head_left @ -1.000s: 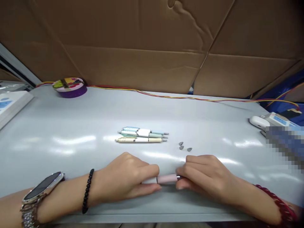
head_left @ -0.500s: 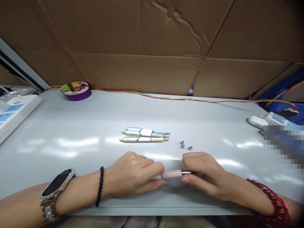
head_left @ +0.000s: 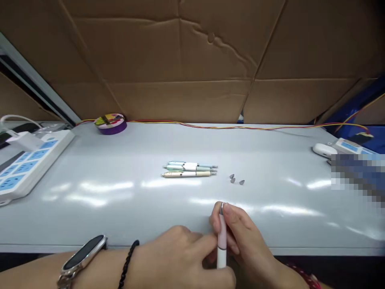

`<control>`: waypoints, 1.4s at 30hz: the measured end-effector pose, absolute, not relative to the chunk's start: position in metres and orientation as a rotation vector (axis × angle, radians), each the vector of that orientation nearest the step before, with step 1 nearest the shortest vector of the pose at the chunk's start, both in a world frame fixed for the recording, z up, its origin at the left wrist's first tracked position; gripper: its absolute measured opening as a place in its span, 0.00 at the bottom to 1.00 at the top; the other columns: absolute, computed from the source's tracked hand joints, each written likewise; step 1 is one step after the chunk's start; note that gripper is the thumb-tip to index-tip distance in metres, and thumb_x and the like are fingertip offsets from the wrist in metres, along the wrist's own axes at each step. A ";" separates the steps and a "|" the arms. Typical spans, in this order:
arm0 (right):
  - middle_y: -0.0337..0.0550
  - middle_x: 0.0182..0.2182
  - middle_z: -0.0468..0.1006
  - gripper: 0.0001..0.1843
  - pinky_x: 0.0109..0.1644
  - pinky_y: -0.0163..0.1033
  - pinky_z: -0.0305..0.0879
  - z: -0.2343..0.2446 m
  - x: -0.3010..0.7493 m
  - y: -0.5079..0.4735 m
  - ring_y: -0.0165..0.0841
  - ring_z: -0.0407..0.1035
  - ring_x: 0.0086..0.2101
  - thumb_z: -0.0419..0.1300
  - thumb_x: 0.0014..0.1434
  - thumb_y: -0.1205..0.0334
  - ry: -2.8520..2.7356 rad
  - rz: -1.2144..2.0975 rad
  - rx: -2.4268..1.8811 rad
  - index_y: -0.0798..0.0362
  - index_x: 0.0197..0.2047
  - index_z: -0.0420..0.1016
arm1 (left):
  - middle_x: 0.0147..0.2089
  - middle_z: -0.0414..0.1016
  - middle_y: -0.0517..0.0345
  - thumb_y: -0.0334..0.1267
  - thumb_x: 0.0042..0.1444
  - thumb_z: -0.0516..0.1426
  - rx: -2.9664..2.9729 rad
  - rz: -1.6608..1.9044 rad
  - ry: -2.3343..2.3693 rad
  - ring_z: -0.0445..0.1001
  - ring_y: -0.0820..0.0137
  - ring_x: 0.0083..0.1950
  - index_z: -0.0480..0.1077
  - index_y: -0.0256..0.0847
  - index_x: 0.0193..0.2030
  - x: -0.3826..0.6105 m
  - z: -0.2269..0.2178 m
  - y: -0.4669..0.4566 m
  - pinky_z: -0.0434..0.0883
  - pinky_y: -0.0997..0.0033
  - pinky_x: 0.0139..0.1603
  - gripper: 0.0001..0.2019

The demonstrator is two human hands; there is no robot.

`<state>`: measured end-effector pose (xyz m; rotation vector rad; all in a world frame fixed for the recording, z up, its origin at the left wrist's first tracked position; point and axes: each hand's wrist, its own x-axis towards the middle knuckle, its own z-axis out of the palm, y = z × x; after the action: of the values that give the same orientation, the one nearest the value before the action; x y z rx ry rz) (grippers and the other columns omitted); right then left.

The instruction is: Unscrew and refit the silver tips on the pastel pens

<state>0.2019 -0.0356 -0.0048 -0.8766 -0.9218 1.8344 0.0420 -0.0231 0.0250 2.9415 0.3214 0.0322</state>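
A wall of brown cardboard (head_left: 180, 60) is seen behind a grey table (head_left: 120, 152). A white power strip (head_left: 27, 160) with blue sockets is laid at the table's left edge. At the near edge, the left hand (head_left: 183, 261) is closed around the white lower end of a pink pen (head_left: 221, 241), and the right hand (head_left: 243, 241) is pinched on its upper part, with the fingertips at the metal end. The pen is held between both hands, metal end turned away from the person. A purple tape roll (head_left: 111, 123) is set by the cardboard. Three pastel pens (head_left: 189, 169) are laid side by side mid-table, and three small metal tips (head_left: 236, 180) are scattered just to their right.
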 end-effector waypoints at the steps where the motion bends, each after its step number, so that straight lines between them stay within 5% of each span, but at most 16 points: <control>1: 0.27 0.11 0.50 0.24 0.19 0.27 0.46 -0.006 0.201 -0.036 0.21 0.45 0.15 0.50 0.63 0.46 -0.923 1.829 -0.852 0.56 0.25 0.67 | 0.33 0.70 0.60 0.40 0.60 0.54 2.972 -0.015 0.331 0.68 0.68 0.23 0.60 0.44 0.42 0.043 0.026 -0.024 0.62 0.71 0.17 0.07; 11: 0.32 0.16 0.63 0.20 0.17 0.27 0.42 -0.013 0.204 -0.041 0.20 0.45 0.16 0.52 0.63 0.50 -0.985 1.856 -0.832 0.57 0.28 0.68 | 0.28 0.70 0.61 0.40 0.61 0.50 3.113 0.039 0.358 0.66 0.68 0.22 0.58 0.44 0.37 0.050 0.010 -0.031 0.57 0.71 0.15 0.04; 42: 0.33 0.17 0.61 0.20 0.21 0.30 0.44 -0.010 0.206 -0.040 0.22 0.47 0.19 0.51 0.63 0.49 -1.105 1.790 -0.874 0.56 0.27 0.65 | 0.27 0.66 0.62 0.38 0.59 0.53 3.092 0.039 0.304 0.63 0.69 0.24 0.57 0.44 0.35 0.050 -0.005 -0.027 0.55 0.70 0.15 0.06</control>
<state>0.2056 -0.0404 -0.0104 -0.8735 -1.1051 1.7896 0.0502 -0.0269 -0.0052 3.0918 0.3039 0.0391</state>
